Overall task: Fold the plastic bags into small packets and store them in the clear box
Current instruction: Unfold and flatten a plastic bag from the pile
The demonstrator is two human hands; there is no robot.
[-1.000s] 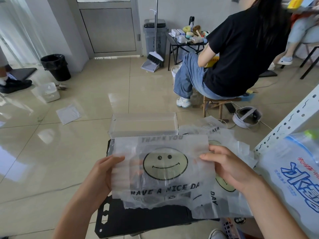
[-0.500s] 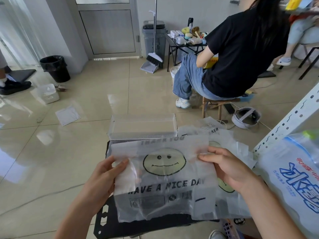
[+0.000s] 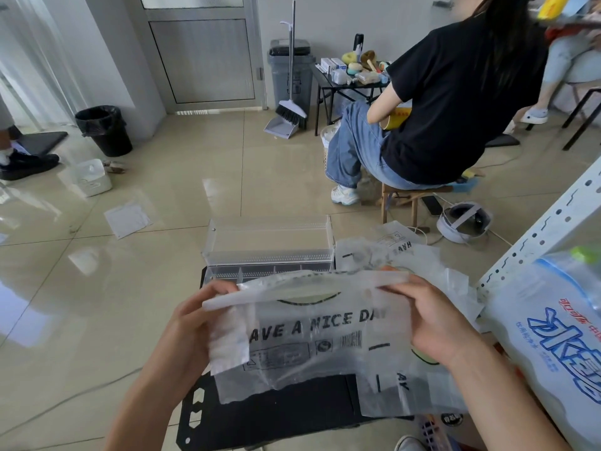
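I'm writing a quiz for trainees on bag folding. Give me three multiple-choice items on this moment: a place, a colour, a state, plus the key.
1. Where is the clear plastic box relative to the translucent smiley-print plastic bag? A) beyond it B) below it C) left of it, on the floor
2. What colour is the flat tabletop under the bag? A) white B) black C) brown
3. The bag's top is: A) flat B) folded over C) knotted
Key: A, the box lies past the bag's far edge; B, black surface shows below the bag; B, left hand and right hand pinch the fold's ends.
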